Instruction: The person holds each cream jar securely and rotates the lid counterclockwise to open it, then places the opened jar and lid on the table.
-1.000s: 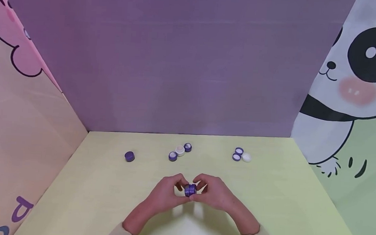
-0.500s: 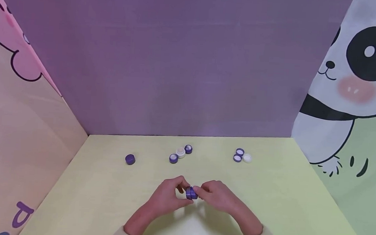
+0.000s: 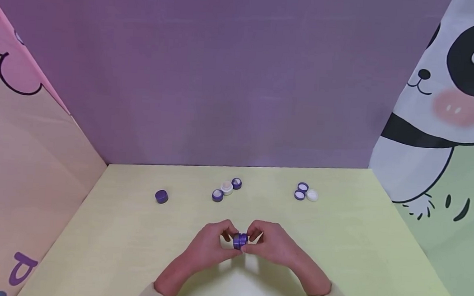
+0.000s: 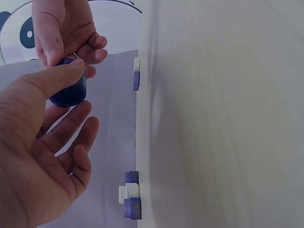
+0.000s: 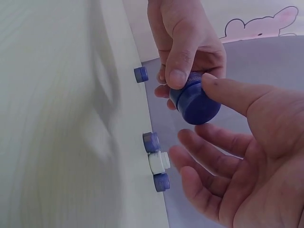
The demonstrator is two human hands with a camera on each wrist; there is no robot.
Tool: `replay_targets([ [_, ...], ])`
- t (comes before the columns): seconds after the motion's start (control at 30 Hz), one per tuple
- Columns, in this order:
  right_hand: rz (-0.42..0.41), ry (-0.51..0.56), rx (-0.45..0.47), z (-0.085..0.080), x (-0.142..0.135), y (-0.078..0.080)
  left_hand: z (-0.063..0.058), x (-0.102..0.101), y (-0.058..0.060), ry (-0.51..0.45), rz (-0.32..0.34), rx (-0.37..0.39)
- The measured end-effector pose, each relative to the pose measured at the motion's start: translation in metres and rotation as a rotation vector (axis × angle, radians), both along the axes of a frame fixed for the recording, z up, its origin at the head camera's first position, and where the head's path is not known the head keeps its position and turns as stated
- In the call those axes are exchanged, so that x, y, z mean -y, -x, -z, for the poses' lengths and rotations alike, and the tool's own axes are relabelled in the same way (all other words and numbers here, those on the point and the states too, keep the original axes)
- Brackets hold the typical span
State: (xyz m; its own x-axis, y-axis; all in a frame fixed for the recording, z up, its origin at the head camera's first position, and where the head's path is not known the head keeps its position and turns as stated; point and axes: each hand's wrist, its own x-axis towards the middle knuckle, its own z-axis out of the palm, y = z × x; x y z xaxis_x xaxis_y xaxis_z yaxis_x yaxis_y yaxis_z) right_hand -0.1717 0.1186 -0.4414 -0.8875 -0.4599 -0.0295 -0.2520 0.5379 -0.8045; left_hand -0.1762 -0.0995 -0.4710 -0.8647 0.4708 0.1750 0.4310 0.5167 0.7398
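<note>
A small purple screw-top jar [image 3: 240,241] is held sideways above the table, between both hands. My left hand [image 3: 214,241] grips its left part, the jar body, between thumb and fingers. On the other end, the lid, my right hand [image 3: 272,241] has its thumb and fingertips. The right wrist view shows the dark lid [image 5: 202,105] at the right thumb and fingers, with a seam line where it meets the body. In the left wrist view, the left thumb lies across the jar [image 4: 71,92] and the right hand [image 4: 66,31] reaches in from behind.
Further back stands a purple jar with its lid on [image 3: 161,196]. Open purple jars [image 3: 217,195] [image 3: 236,183] flank an open white jar [image 3: 227,187] near the middle. Two purple lids [image 3: 299,195] [image 3: 302,186] and a white lid [image 3: 312,195] lie together at right. A purple wall [image 3: 241,85] bounds the back.
Half a second ago the right hand was rotated with its thumb over the lid; it has turned back to a pinch like one second ago. The left hand keeps its hold.
</note>
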Motion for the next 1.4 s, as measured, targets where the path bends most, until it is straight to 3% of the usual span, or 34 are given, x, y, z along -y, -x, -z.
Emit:
replay_targets([
  [0.27,-0.016,-0.009,0.017,0.006,-0.001,-0.002,0.007,-0.002,-0.003,0.003,0.017,0.033],
  [0.47,0.005,0.002,-0.020,0.004,-0.001,0.000,0.004,-0.004,-0.001,-0.014,0.009,0.014],
  [0.67,0.003,0.054,0.029,0.004,0.002,-0.001,0.001,-0.001,-0.005,-0.017,0.004,0.051],
  [0.8,0.010,0.104,0.065,0.002,0.004,-0.002,-0.005,-0.001,-0.003,0.002,-0.004,0.006],
  [1.03,0.106,-0.056,0.092,0.001,0.006,-0.001,-0.013,0.000,0.001,0.032,-0.010,0.007],
  [1.2,0.066,-0.091,0.107,-0.002,0.005,0.002,-0.012,0.001,0.004,0.036,-0.009,0.009],
  [1.4,0.029,-0.006,0.100,-0.002,0.000,0.002,-0.009,-0.001,0.004,0.028,0.005,0.009],
])
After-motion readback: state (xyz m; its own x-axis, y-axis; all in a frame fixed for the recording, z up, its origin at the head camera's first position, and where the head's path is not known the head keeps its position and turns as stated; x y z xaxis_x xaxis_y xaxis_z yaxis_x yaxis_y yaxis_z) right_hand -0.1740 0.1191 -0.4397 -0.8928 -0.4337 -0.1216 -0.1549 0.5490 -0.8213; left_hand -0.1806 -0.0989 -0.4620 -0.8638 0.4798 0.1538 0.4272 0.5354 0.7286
